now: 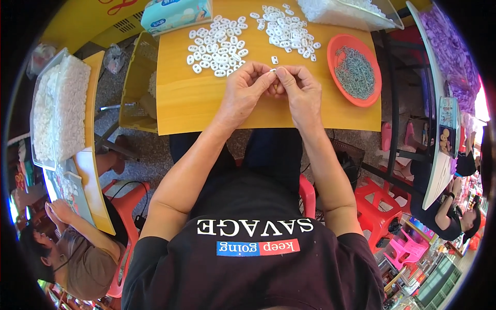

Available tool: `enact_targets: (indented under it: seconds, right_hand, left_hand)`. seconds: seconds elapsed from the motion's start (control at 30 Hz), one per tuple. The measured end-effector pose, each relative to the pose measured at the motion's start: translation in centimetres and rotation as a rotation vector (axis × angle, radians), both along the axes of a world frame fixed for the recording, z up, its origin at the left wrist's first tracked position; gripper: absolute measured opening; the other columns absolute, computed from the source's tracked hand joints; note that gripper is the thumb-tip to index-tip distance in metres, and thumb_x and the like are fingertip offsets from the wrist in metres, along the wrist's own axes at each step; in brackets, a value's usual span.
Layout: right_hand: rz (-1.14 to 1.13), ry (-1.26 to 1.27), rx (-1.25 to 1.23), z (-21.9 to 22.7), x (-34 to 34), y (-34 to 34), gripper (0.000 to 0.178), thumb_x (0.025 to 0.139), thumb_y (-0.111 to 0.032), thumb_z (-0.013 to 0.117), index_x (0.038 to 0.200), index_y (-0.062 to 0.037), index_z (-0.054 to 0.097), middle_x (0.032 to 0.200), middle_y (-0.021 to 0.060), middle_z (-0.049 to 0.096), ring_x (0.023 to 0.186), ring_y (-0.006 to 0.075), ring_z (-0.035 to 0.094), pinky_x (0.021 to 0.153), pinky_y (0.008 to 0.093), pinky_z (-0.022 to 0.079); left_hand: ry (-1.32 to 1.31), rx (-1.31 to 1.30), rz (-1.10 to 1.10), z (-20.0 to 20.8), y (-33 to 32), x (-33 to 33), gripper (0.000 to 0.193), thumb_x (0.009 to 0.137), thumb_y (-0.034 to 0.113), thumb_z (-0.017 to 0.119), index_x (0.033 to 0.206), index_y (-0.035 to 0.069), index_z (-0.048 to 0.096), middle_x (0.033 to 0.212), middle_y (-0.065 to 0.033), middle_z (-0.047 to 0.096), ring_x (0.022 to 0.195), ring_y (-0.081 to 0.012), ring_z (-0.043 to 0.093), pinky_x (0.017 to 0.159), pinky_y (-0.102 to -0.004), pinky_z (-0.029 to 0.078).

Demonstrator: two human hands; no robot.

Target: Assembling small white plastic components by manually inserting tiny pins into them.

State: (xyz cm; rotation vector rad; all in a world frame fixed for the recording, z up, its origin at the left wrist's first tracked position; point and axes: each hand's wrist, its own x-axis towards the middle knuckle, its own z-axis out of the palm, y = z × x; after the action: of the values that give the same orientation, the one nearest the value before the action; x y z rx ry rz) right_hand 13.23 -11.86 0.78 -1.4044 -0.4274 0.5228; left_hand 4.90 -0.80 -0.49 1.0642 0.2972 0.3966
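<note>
Over the near part of the wooden table, my left hand (245, 92) and my right hand (303, 92) meet with bent fingers. Both pinch a small white plastic piece (273, 71) between thumbs and fingertips; the fingers cover most of it. Just beyond them lies a single white two-hole piece (274, 60). A pile of oval white two-hole pieces (219, 49) spreads past my left hand. Smaller white pieces (292, 33) form a second pile at the far middle. To the right of my right hand, a red plastic bowl (332, 45) holds many small grey metal screws (355, 73).
A tissue pack (175, 14) stands at the table's (178, 106) far left, and a clear bin of white pieces (346, 11) at its far right. A yellow crate (135, 85) is beside the left edge. People sit at tables on both sides, near red stools (380, 204).
</note>
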Motion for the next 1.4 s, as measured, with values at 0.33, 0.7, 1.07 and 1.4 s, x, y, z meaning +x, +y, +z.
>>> enact_targets:
  seconds: [0.33, 0.7, 1.07, 1.4]
  right_hand:
    - [0.115, -0.681, -0.243, 1.9, 2.5, -1.0, 0.012, 0.086, -0.009, 0.069, 0.091, 0.0013, 0.064, 0.074, 0.0082, 0.062, 0.060, 0.0156, 0.059, 0.054, 0.0284, 0.047]
    - [-0.007, -0.919, -0.184, 2.2, 1.4, -0.5, 0.007, 0.083, -0.003, 0.068, 0.082, 0.0004, 0.062, 0.071, 0.0120, 0.057, 0.061, 0.0269, 0.057, 0.053, 0.0347, 0.045]
    - [-0.101, -0.820, -0.170, 1.1, 0.4, -0.1, 0.005, 0.083, -0.001, 0.067, 0.082, -0.0005, 0.062, 0.072, 0.0118, 0.058, 0.063, 0.0268, 0.059, 0.055, 0.0346, 0.047]
    - [-0.067, -1.172, -0.583, 3.1, 5.9, -2.0, 0.010, 0.086, -0.014, 0.065, 0.087, -0.0039, 0.066, 0.085, 0.0133, 0.062, 0.070, 0.0318, 0.064, 0.059, 0.0401, 0.051]
  left_hand:
    - [0.016, 0.003, -0.027, 0.0, 0.0, -0.1, 0.014, 0.092, 0.012, 0.063, 0.097, 0.000, 0.059, 0.081, -0.0055, 0.064, 0.071, -0.0106, 0.060, 0.067, -0.0230, 0.046]
    - [0.031, 0.004, -0.061, 0.1, 0.1, -0.3, 0.012, 0.093, 0.012, 0.062, 0.094, 0.000, 0.059, 0.081, -0.0044, 0.065, 0.070, -0.0091, 0.060, 0.065, -0.0224, 0.047]
    - [0.047, 0.057, -0.031, 0.1, -0.1, 0.2, 0.012, 0.093, 0.011, 0.062, 0.095, 0.000, 0.059, 0.078, -0.0049, 0.064, 0.070, -0.0101, 0.059, 0.065, -0.0227, 0.047]
    - [0.009, 0.011, -0.027, 0.0, -0.1, 0.2, 0.012, 0.094, 0.011, 0.061, 0.095, 0.000, 0.058, 0.080, -0.0042, 0.063, 0.070, -0.0097, 0.059, 0.065, -0.0224, 0.047]
